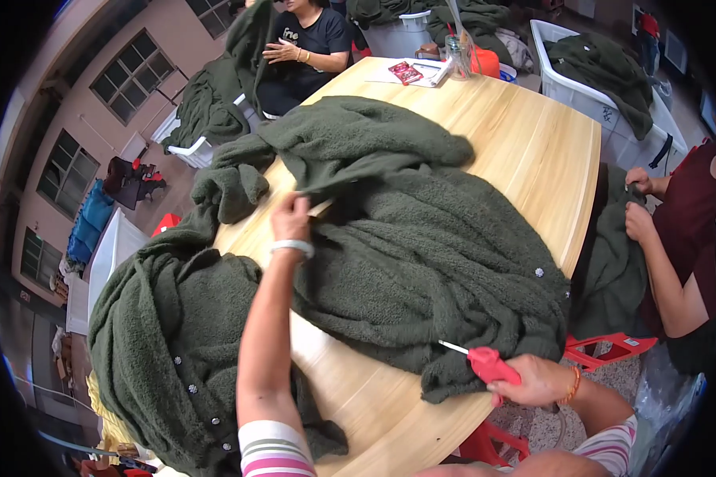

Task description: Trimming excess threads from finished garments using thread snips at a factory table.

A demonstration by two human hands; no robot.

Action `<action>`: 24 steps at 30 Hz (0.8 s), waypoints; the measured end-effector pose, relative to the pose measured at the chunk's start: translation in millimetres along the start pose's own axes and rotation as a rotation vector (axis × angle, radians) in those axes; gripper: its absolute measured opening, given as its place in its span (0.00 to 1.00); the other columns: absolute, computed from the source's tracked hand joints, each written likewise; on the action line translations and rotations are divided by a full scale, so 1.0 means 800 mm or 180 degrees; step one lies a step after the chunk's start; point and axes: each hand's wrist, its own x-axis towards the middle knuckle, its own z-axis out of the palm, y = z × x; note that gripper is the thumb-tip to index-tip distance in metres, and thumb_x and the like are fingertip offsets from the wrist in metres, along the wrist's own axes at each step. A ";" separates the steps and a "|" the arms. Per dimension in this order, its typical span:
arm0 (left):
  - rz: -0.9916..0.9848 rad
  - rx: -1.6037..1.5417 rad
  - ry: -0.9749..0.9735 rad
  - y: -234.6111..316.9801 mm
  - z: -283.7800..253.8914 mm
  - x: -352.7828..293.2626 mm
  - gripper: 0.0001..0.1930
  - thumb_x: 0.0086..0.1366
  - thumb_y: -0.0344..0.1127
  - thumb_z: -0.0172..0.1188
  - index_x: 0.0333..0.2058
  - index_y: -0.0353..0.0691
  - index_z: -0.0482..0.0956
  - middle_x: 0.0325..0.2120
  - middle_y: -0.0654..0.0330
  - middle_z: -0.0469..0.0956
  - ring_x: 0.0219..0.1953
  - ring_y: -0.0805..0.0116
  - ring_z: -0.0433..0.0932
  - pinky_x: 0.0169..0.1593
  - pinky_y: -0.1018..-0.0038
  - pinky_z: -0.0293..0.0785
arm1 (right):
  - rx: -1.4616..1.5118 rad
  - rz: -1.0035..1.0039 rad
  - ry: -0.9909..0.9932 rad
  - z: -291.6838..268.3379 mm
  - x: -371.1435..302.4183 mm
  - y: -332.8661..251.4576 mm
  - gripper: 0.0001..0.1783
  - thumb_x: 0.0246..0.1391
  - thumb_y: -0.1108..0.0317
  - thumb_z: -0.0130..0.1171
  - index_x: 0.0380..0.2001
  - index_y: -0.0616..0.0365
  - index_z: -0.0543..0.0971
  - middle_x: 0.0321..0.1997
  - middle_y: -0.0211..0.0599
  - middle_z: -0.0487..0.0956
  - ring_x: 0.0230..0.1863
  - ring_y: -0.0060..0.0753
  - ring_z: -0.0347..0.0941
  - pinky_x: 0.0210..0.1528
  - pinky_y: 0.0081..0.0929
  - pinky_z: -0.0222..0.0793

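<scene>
My left hand, with a white band at the wrist, is closed on an edge of a dark green fleece cardigan that lies bunched across the table. In my right hand are red-handled snips, their thin metal tip pointing left over the garment's lower folds. Small shiny buttons show near the cardigan's right edge. Another dark green garment, with a row of shiny buttons, drapes over the table's left edge beside my left forearm.
The light wood table carries papers with a red packet and a glass jar at its far end. White bins of green garments stand beyond. One person sits across; another handles a garment at right. A red stool stands near.
</scene>
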 end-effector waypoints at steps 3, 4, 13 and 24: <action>0.0435 -0.0589 0.0775 0.028 -0.092 -0.003 0.05 0.60 0.27 0.54 0.33 0.33 0.78 0.23 0.70 0.73 0.26 0.82 0.68 0.30 0.83 0.67 | -0.0048 0.0005 0.0218 -0.029 0.022 0.013 0.12 0.56 0.65 0.52 0.27 0.63 0.79 0.23 0.33 0.81 0.26 0.22 0.77 0.33 0.24 0.72; 0.0507 -0.0609 0.0865 0.035 -0.133 -0.006 0.06 0.62 0.27 0.54 0.34 0.33 0.78 0.24 0.70 0.73 0.26 0.82 0.68 0.30 0.83 0.66 | -0.0143 -0.0172 0.0355 -0.045 0.031 0.017 0.12 0.55 0.65 0.53 0.25 0.62 0.79 0.23 0.31 0.80 0.25 0.20 0.76 0.30 0.23 0.71; 0.0819 -0.0242 0.0514 0.241 -0.241 -0.180 0.06 0.65 0.29 0.55 0.37 0.32 0.75 0.31 0.70 0.74 0.33 0.85 0.68 0.37 0.88 0.63 | -0.0581 0.0850 0.2564 -0.223 0.109 0.010 0.11 0.54 0.67 0.51 0.28 0.66 0.75 0.18 0.41 0.78 0.18 0.34 0.76 0.21 0.29 0.70; -0.1008 -0.1965 -0.1303 0.320 -0.201 -0.327 0.06 0.65 0.31 0.54 0.33 0.33 0.75 0.25 0.72 0.73 0.28 0.87 0.67 0.31 0.87 0.63 | -0.0436 0.0482 0.1847 -0.106 0.013 0.037 0.10 0.57 0.66 0.49 0.37 0.62 0.67 0.21 0.38 0.77 0.18 0.26 0.75 0.16 0.20 0.69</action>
